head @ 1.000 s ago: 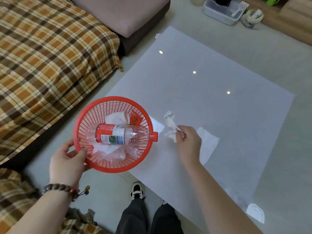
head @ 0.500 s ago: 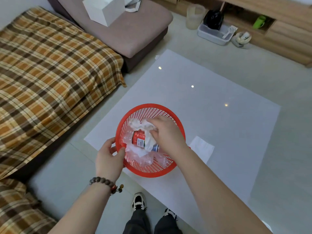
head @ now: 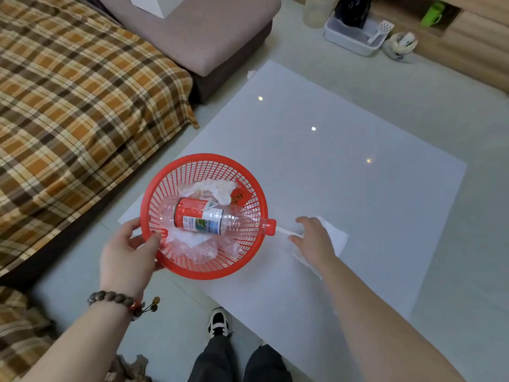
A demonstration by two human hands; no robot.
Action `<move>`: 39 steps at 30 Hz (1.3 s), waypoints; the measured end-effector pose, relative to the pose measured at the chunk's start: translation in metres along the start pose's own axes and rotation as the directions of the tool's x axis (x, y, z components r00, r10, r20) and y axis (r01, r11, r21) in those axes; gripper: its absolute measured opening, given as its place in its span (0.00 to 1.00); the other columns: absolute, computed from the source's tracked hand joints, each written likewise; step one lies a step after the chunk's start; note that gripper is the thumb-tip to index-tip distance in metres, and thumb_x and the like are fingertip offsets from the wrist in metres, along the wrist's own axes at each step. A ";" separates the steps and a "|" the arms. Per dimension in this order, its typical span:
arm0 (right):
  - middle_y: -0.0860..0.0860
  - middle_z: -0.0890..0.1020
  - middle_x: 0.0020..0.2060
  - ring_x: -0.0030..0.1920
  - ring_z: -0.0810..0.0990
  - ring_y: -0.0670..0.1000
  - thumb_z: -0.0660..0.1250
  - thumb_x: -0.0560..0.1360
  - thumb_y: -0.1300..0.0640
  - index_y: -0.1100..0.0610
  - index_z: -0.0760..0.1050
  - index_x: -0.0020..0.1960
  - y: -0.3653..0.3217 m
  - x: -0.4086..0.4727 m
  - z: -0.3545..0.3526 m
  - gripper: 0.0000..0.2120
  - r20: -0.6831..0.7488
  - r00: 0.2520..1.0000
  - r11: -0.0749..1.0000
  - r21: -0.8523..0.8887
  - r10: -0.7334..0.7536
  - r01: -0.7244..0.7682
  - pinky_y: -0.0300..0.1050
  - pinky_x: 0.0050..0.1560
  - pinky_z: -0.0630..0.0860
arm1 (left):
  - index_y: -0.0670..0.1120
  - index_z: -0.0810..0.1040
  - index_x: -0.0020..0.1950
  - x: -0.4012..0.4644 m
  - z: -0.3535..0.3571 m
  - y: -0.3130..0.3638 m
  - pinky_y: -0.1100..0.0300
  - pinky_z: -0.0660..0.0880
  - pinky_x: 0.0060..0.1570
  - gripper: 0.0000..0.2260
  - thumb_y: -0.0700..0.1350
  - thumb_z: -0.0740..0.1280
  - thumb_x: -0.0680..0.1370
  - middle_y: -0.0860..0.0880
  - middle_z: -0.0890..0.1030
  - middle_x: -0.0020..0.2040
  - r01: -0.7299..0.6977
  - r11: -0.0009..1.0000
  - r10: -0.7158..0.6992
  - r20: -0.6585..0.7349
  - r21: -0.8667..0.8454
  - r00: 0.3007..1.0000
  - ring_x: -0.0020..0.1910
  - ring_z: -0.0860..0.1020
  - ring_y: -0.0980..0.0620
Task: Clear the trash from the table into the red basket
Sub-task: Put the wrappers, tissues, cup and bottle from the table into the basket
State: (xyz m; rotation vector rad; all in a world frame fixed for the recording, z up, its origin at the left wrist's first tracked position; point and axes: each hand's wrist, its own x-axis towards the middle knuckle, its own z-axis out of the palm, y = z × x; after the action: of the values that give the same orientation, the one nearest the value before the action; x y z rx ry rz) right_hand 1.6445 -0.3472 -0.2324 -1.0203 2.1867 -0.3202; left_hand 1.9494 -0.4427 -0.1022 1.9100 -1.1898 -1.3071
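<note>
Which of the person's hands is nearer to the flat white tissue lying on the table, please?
Right. The right hand hovers directly over the white tissue, fingers spread; the left hand grips the red basket rim, well away.

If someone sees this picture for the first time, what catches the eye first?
The red basket, held by the left hand at the table's near corner, with a clear plastic bottle lying across it. Next, the right hand reaching over a flat white tissue on the table.

Bottle (head: 205, 219) in basket (head: 203, 161), tissue (head: 337, 238) right.
</note>
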 end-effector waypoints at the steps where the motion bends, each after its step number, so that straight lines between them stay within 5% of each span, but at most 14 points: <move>1: 0.56 0.73 0.61 0.61 0.72 0.57 0.70 0.73 0.56 0.56 0.70 0.65 0.005 0.009 0.012 0.22 0.026 1.000 0.999 -0.035 -0.017 0.018 0.47 0.58 0.71 | 0.55 0.77 0.56 0.002 -0.001 -0.002 0.62 0.79 0.25 0.10 0.42 0.68 0.78 0.49 0.85 0.40 -0.015 1.000 0.015 -0.003 0.004 1.000 0.33 0.84 0.55; 5: 0.55 0.73 0.59 0.60 0.70 0.57 0.66 0.73 0.61 0.57 0.72 0.60 0.016 0.033 0.044 0.16 0.000 0.996 0.977 -0.193 -0.090 0.089 0.47 0.54 0.73 | 0.64 0.79 0.46 0.005 -0.006 -0.010 0.61 0.79 0.27 0.14 0.42 0.68 0.77 0.55 0.86 0.38 -0.082 0.996 0.081 0.015 0.030 0.997 0.34 0.85 0.54; 12: 0.55 0.76 0.50 0.53 0.72 0.56 0.59 0.72 0.70 0.60 0.73 0.50 0.020 0.041 0.062 0.11 -0.040 0.989 0.941 -0.316 -0.142 0.122 0.48 0.45 0.71 | 0.62 0.80 0.51 0.007 -0.010 -0.023 0.58 0.80 0.31 0.13 0.42 0.68 0.77 0.53 0.87 0.41 -0.084 0.995 0.082 0.045 0.049 0.996 0.37 0.85 0.50; 18: 0.58 0.77 0.50 0.54 0.73 0.57 0.56 0.74 0.69 0.62 0.73 0.51 0.015 0.040 0.060 0.10 -0.010 0.991 0.947 -0.295 -0.135 0.126 0.49 0.50 0.72 | 0.62 0.79 0.49 0.002 -0.005 -0.021 0.61 0.79 0.28 0.13 0.42 0.68 0.77 0.56 0.86 0.40 -0.066 0.997 0.065 0.010 0.041 0.998 0.35 0.85 0.54; 22: 0.58 0.79 0.47 0.52 0.75 0.58 0.58 0.76 0.66 0.63 0.75 0.48 -0.012 0.021 0.031 0.07 -0.236 0.970 0.994 0.071 -0.064 0.083 0.52 0.50 0.74 | 0.62 0.76 0.47 -0.004 -0.001 -0.014 0.63 0.79 0.26 0.12 0.42 0.67 0.78 0.58 0.85 0.37 -0.054 0.998 0.054 0.001 0.042 0.999 0.34 0.84 0.57; 24: 0.54 0.79 0.44 0.48 0.76 0.56 0.62 0.75 0.66 0.61 0.76 0.46 -0.037 0.005 0.003 0.05 -0.378 0.923 0.939 0.285 -0.073 0.190 0.47 0.47 0.73 | 0.58 0.76 0.53 -0.006 0.003 -0.011 0.62 0.79 0.26 0.11 0.41 0.67 0.78 0.52 0.86 0.38 -0.038 0.999 0.038 0.007 0.038 0.999 0.34 0.84 0.55; 27: 0.48 0.77 0.41 0.42 0.75 0.48 0.65 0.74 0.64 0.55 0.75 0.44 -0.076 -0.026 -0.042 0.05 -0.489 0.847 0.859 0.321 -0.211 0.399 0.35 0.42 0.70 | 0.52 0.76 0.59 -0.013 0.012 -0.006 0.61 0.79 0.27 0.11 0.41 0.66 0.78 0.47 0.85 0.45 -0.043 0.998 0.042 0.034 0.053 0.999 0.34 0.85 0.53; 33: 0.50 0.77 0.44 0.48 0.73 0.50 0.64 0.75 0.62 0.57 0.75 0.45 -0.134 -0.064 -0.071 0.02 -0.319 0.803 0.831 0.076 -0.504 0.551 0.42 0.46 0.70 | 0.54 0.75 0.57 -0.036 0.038 0.005 0.62 0.78 0.25 0.10 0.42 0.67 0.78 0.48 0.84 0.47 -0.085 0.994 0.078 0.091 0.075 0.993 0.32 0.84 0.52; 39: 0.52 0.77 0.55 0.56 0.73 0.51 0.67 0.75 0.55 0.56 0.76 0.56 -0.122 -0.066 -0.073 0.11 -0.216 0.841 0.862 -0.012 -0.496 0.506 0.41 0.54 0.68 | 0.55 0.75 0.55 -0.052 0.057 0.013 0.63 0.77 0.24 0.10 0.41 0.67 0.78 0.48 0.83 0.48 -0.073 0.997 0.067 0.160 0.032 0.985 0.32 0.84 0.54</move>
State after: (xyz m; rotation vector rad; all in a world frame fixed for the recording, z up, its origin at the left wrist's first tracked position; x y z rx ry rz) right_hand 1.6949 -0.3835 -0.0884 -1.5944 2.0457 -0.7469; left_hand 1.8848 -0.4006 -0.0905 1.8000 -1.3563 -1.4309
